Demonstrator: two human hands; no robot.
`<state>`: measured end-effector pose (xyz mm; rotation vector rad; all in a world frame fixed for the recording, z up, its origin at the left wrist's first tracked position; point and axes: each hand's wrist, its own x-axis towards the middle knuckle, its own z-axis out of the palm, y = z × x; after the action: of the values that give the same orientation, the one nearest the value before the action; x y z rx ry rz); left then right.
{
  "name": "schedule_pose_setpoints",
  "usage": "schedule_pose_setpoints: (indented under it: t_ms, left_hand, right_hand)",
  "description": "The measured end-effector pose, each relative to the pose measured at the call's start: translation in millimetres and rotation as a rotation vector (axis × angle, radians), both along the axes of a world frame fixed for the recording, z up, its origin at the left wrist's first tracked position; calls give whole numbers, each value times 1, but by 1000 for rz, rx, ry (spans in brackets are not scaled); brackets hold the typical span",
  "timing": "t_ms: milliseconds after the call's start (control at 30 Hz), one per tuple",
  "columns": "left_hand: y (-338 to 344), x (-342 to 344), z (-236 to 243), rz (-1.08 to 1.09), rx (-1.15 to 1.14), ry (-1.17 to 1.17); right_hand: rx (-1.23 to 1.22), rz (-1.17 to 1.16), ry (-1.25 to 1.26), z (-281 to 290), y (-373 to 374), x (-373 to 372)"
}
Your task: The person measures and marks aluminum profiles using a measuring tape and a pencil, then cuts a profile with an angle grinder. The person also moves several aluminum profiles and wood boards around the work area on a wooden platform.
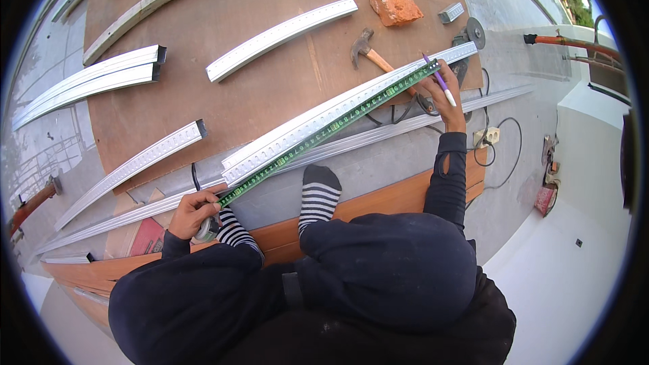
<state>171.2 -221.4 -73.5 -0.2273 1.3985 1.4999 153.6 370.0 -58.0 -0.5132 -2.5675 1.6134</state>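
Observation:
A green tape measure (338, 124) is stretched along the near edge of a perforated metal stud (351, 109). My left hand (195, 213) grips the tape's case end, beside the stud's left end. Near the tape's far right end, my right hand (446, 94) is closed round a purple and white pen (446, 89), its fingers also at the tape's tip. Just beyond the stud lies a hammer (370, 51) with a wooden handle. An angle grinder (466, 44) sits by the stud's right end, partly hidden.
Several cut metal profiles (280, 37) lie on the brown board (270, 88), with an orange brick chunk (395, 5) and a short metal offcut (451, 13). A long metal track (378, 136) runs before my striped-sock feet. A power socket (487, 137) with cables is at right.

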Motion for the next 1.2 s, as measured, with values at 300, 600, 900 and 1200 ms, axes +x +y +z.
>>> schedule_pose_setpoints:
  t_ms: [300, 600, 900, 1200]
  left_hand:
    - [-9, -12, -6, -26, -89, 100]
    - [2, -21, -12, -106, -132, 270]
    - [12, -27, -8, -149, -153, 373]
    - [22, -25, -11, -181, -218, 521]
  right_hand:
    - [-130, -172, 13, -9, -5, 8]
    - [-275, -314, 50, -22, -6, 13]
    - [-285, -402, 44, -20, -12, 11]
    - [-200, -401, 127, -14, -25, 4]
